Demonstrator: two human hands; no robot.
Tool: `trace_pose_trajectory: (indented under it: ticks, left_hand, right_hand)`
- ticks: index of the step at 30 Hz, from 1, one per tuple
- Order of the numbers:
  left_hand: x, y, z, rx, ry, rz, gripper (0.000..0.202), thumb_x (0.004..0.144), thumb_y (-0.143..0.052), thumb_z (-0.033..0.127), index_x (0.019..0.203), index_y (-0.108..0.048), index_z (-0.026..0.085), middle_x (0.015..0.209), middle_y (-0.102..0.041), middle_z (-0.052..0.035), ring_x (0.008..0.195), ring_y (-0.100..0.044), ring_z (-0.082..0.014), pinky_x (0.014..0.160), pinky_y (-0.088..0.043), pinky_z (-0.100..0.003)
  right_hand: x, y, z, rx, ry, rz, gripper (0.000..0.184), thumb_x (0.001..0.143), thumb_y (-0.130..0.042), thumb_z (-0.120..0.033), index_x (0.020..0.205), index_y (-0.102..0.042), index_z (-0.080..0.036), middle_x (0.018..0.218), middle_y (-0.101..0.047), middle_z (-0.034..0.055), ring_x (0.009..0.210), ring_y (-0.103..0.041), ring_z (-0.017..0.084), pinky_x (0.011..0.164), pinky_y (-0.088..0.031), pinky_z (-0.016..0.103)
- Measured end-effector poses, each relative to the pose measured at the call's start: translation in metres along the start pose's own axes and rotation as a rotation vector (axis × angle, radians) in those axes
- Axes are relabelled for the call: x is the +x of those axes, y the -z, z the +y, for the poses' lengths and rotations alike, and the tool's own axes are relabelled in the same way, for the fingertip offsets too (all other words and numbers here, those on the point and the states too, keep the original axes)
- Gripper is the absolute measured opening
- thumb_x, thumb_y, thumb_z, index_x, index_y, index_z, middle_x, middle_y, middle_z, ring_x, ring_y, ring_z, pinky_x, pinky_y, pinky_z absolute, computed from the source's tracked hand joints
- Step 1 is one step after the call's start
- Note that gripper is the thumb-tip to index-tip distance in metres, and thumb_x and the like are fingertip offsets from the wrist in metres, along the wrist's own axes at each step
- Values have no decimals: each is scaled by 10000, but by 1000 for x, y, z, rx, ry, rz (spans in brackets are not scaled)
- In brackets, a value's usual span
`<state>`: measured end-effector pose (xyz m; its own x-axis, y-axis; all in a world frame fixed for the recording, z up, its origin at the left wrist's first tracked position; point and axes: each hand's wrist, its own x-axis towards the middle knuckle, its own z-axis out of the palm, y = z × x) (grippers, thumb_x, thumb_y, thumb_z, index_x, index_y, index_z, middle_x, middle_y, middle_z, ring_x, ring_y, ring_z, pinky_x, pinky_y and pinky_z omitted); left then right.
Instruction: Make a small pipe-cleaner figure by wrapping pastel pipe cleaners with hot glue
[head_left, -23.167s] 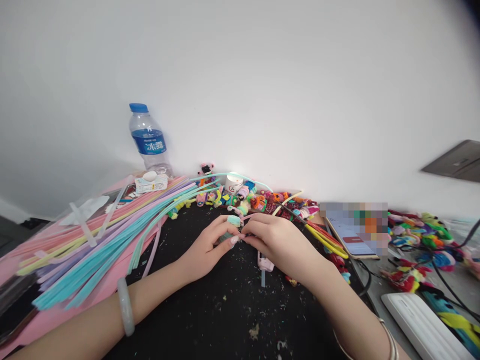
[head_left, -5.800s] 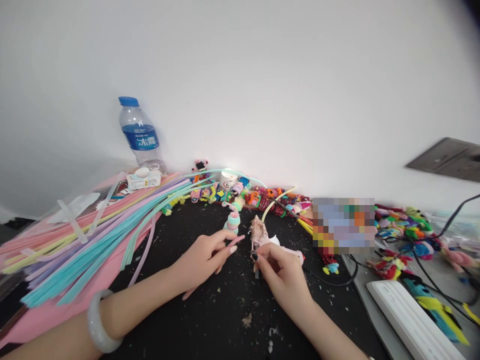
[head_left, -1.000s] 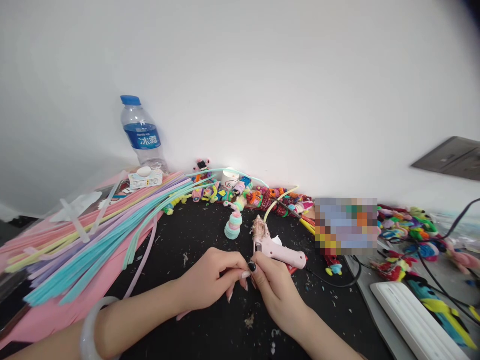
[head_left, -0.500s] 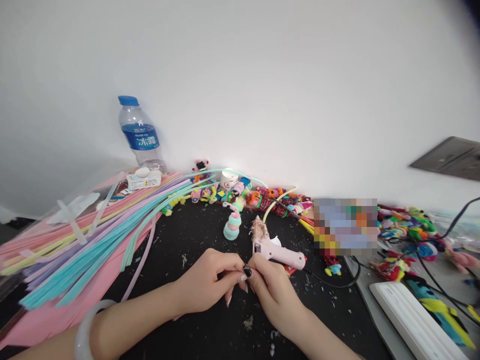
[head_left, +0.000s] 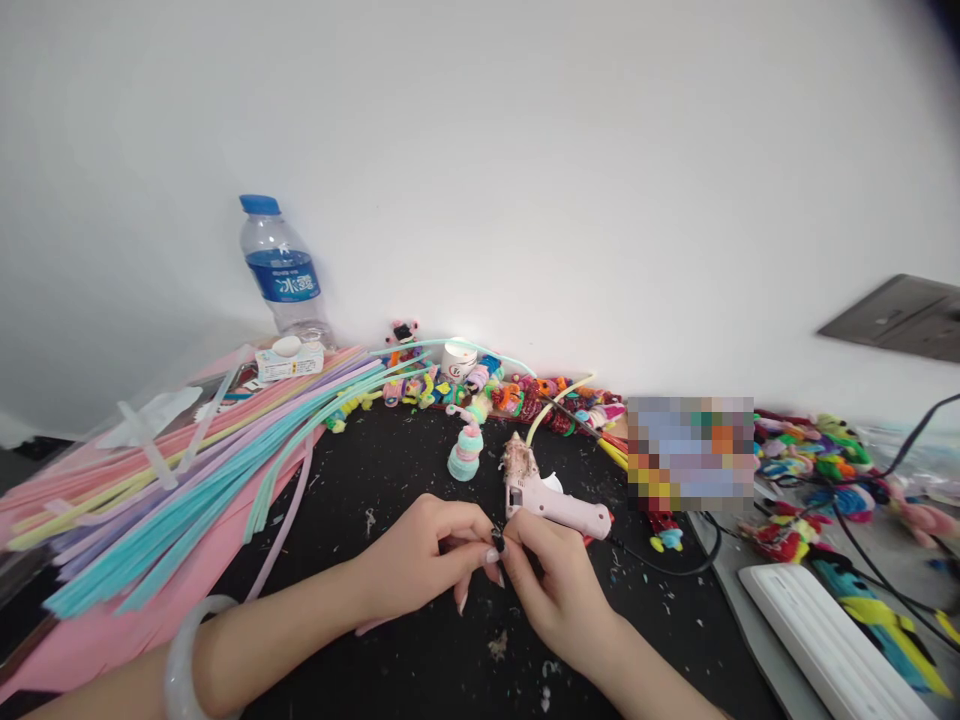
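Presently, the left hand [head_left: 427,560] and right hand [head_left: 553,578] meet, fingertips pinched together, contents indiscernible; forward slippage could, in our judgement, jolt the adjacent glue gun [head_left: 564,507].

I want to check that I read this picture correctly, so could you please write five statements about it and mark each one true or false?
1. The pale pink glue gun lies to the right of the mint-and-pink piece. True.
2. The two hands are far apart. False: the left hand and right hand are close together at the fingertips.
3. The bottle has a red cap. False: the cap is blue.
4. A pale bangle is on the left arm. True.
5. The bundle of fuzzy stems lies right of the hands. False: the fuzzy stems lie to the left.
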<state>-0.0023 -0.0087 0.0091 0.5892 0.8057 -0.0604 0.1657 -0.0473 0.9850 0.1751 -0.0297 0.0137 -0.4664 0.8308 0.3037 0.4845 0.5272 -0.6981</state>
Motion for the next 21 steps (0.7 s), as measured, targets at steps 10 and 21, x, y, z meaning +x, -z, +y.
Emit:
trace_pose_trajectory:
  ticks: [10,21]
  left_hand:
    - [1,1,-3,-98,89,-71,257,860,-515,359,805,-606,125,675,-698,-33,429,-565,-81,419,-413,-165]
    - [-1,1,-1,-116,81,-74,288,852,-531,389,745,-578,125,607,-666,-22,402,-543,-74,419,-422,-166]
  right_hand:
    - [-1,6,8,11,-80,69,265,932,-362,-208,669,-395,-200,583,-414,-31,537,-381,120,504,-291,251]
    - [1,4,9,62,-90,-14,318,960,-322,-251,654,-388,-201,567,-413,-36,525,-382,117,499,-290,251]
